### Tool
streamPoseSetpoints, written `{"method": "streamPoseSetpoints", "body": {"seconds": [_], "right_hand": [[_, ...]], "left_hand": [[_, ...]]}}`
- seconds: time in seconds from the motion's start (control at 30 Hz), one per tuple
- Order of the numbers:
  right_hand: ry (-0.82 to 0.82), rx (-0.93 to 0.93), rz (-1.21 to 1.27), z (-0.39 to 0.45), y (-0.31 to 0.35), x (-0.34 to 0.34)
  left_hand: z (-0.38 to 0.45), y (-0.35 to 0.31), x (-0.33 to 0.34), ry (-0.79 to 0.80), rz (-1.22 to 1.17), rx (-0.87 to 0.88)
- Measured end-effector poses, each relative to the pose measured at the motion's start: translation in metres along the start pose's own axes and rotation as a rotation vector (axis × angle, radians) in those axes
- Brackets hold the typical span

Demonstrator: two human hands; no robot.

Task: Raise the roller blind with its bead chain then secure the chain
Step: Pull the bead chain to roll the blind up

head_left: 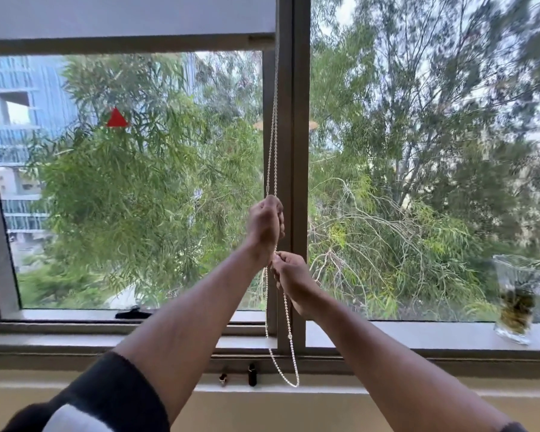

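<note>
The grey roller blind [128,14] hangs at the top left of the window, its bottom bar [122,42] high above the sill. A white bead chain [273,120] drops from the blind's right end along the centre window post. My left hand [265,226] is closed in a fist around the chain at mid height. Just below it, my right hand [292,275] pinches the same chain between its fingers. Under both hands the chain's loop [289,369] hangs slack in front of the sill.
The window frame's centre post [293,151] stands right behind the chain. A glass vase [519,300] sits on the sill at the right. Two small dark objects [251,374] stand on the lower ledge beside the loop. A black latch [133,313] lies on the left sill.
</note>
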State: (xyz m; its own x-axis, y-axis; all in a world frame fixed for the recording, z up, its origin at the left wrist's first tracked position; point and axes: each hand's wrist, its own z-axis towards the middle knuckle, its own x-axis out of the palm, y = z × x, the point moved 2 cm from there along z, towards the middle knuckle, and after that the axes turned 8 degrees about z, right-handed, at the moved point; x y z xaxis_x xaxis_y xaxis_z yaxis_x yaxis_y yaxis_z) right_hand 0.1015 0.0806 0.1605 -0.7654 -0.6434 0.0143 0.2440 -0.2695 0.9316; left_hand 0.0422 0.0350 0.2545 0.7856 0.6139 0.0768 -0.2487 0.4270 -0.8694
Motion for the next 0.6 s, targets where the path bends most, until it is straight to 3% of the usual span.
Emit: {"method": "streamPoseSetpoints", "body": {"seconds": [0.13, 0.3, 0.4, 0.5, 0.6], "right_hand": [[0.05, 0.017, 0.035, 0.002, 0.029, -0.011], [0.193, -0.103, 0.348, 0.014, 0.094, -0.027], [0.161, -0.11, 0.466, 0.036, 0.136, -0.033], [0.198, -0.172, 0.409, 0.051, 0.187, -0.025], [0.093, -0.218, 0.391, 0.066, 0.232, -0.018]], "left_hand": [[-0.007, -0.003, 0.004, -0.008, -0.016, -0.005], [-0.01, -0.007, 0.007, 0.004, 0.058, -0.001], [-0.01, -0.011, 0.007, 0.043, 0.095, -0.013], [-0.009, -0.017, 0.011, 0.072, 0.066, -0.042], [-0.009, -0.015, 0.012, 0.089, 0.09, -0.028]]}}
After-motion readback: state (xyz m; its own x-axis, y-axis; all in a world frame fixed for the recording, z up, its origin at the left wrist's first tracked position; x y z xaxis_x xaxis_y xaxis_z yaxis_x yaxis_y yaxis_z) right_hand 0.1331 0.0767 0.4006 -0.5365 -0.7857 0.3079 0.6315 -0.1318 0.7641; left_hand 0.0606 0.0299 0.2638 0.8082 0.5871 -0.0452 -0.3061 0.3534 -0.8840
